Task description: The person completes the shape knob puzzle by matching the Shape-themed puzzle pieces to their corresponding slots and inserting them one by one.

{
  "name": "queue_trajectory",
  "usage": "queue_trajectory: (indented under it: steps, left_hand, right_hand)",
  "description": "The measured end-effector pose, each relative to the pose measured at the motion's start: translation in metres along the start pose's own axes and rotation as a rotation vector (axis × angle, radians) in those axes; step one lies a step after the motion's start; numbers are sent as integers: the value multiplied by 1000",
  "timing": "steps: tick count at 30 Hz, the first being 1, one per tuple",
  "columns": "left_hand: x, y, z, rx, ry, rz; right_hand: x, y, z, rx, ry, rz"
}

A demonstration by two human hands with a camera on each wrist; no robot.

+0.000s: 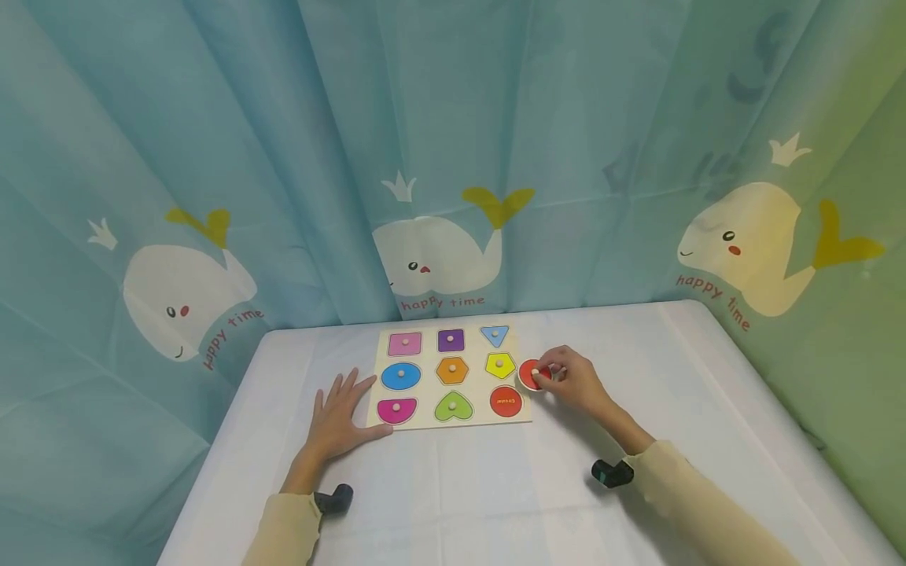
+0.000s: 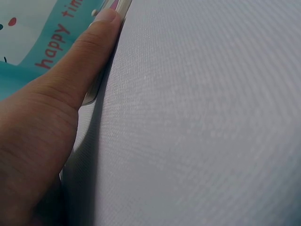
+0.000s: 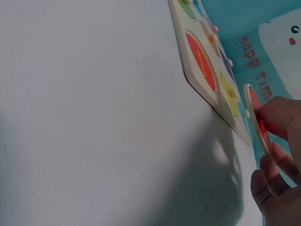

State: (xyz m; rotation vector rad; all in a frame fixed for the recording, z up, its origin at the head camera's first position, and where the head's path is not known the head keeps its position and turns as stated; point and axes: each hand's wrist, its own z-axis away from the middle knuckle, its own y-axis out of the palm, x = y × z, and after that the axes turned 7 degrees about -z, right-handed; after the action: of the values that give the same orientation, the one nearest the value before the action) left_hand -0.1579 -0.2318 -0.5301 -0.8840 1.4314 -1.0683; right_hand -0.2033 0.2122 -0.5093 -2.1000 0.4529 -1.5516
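Note:
A wooden shape puzzle board (image 1: 481, 415) lies on the table, with several knobbed pieces in their recesses. Its round red recess (image 1: 506, 402), at the near right corner, holds no piece. Beside the board's right edge my right hand (image 1: 576, 384) pinches the knob of a red circle puzzle piece (image 1: 526, 376). In the right wrist view that red piece (image 3: 254, 113) is tilted and raised off the table. My left hand (image 1: 338, 420) rests at the board's left edge, fingers spread, its thumb (image 2: 87, 49) along the near left corner.
A white cloth covers the table (image 1: 453, 495). Behind it hangs a blue curtain (image 1: 439, 118) printed with whales. Each wrist carries a dark camera, one on the left (image 1: 336, 500) and one on the right (image 1: 612, 474).

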Motion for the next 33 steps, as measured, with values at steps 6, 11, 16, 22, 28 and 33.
queue_trajectory:
  steps: [6,11,16,22,28,33]
  left_hand:
    - [0,-1,-1,16,-8,10]
    - [1,1,-2,4,-3,8]
    - [1,0,-2,3,-3,10]
    - [0,-1,-1,3,-5,4]
    - [-2,-2,-1,11,-9,6]
    - [-1,-2,0,12,-8,8]
  right_hand:
    - [6,15,4,29,0,-11]
    - [7,25,6,50,-12,-29]
    - [6,34,9,57,-30,-54]
    - [10,40,12,64,-54,-79]
    - [12,45,14,67,-59,-60]
    - [11,49,15,69,-66,-44]
